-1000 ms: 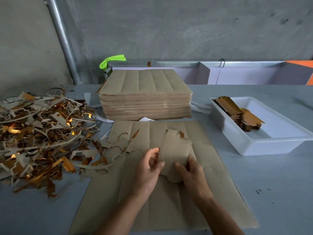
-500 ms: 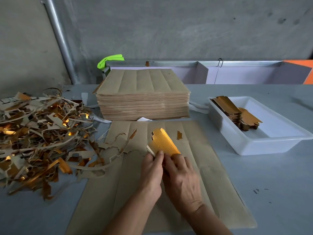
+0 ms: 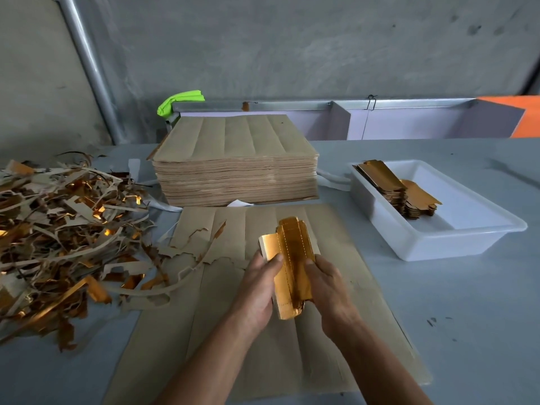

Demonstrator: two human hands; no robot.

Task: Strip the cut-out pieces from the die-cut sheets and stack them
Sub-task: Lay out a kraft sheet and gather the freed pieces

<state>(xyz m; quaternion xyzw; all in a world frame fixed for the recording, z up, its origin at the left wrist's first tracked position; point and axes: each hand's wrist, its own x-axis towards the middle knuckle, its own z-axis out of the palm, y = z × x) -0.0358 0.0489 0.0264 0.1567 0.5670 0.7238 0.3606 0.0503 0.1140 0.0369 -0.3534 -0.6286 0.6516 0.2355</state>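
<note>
Above the flat brown die-cut cardboard sheet (image 3: 292,361) near the bench's front edge, a small bundle of shiny gold foil cut-out pieces (image 3: 292,267) is held gold side up, long axis running from front to back. The left hand (image 3: 258,290) grips its left side, thumb on top; the right hand (image 3: 328,290) grips the right.

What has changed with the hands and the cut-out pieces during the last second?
The bundle of cut-out pieces was turned over: its brown side faced up, now the gold side does. Both the left hand and the right hand kept hold and now grip its sides. The sheet stack, scrap pile and white tray stayed put.
</note>
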